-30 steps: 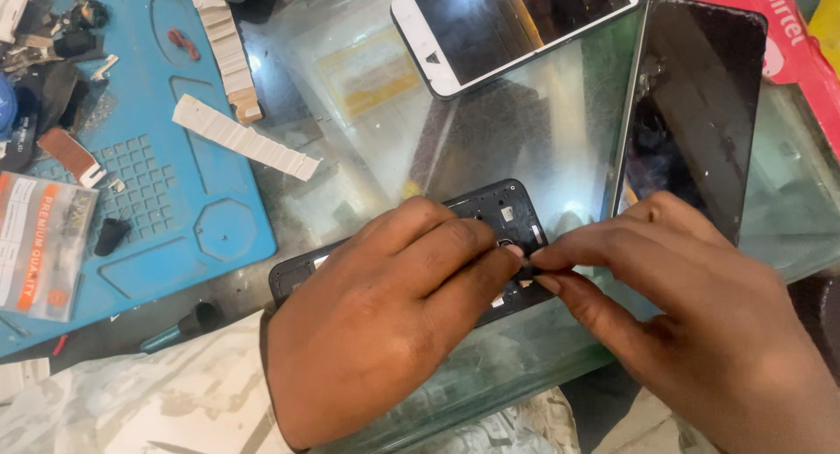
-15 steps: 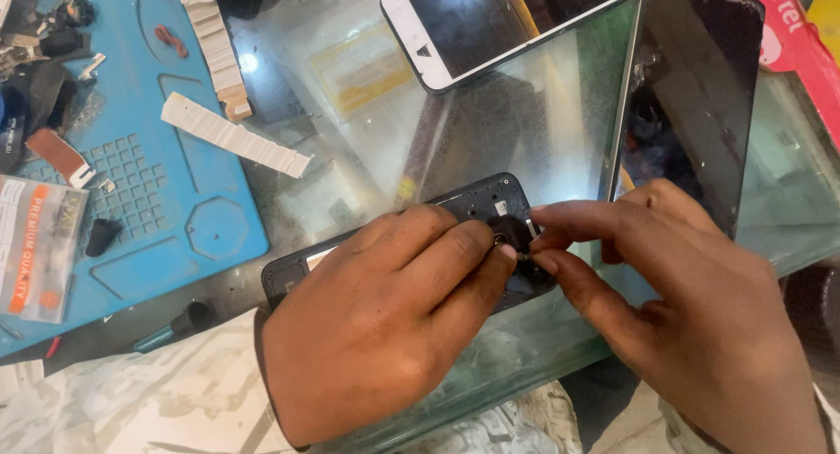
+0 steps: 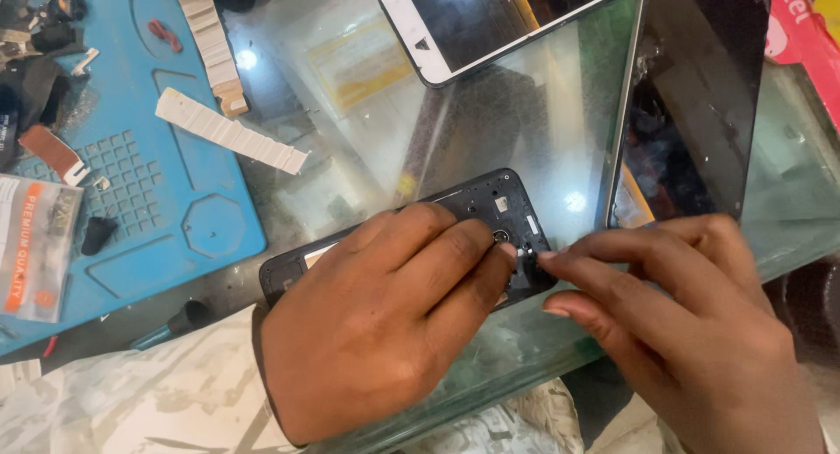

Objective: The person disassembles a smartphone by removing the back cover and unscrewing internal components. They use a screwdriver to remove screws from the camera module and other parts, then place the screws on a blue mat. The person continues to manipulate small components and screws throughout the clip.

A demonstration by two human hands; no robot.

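A phone frame (image 3: 490, 205) is laid on the glass table (image 3: 367, 157) — a work mat (image 3: 175, 209) to its left, a tablet (image 3: 700, 95) to its right, a phone (image 3: 490, 17) behind.

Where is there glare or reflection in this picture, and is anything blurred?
Head view: small bright lamp spots sit on the glass table, and the dark tablet and white phone mirror the surroundings; the left hand, right hand and black phone frame look sharp; only the top left clutter is slightly soft.
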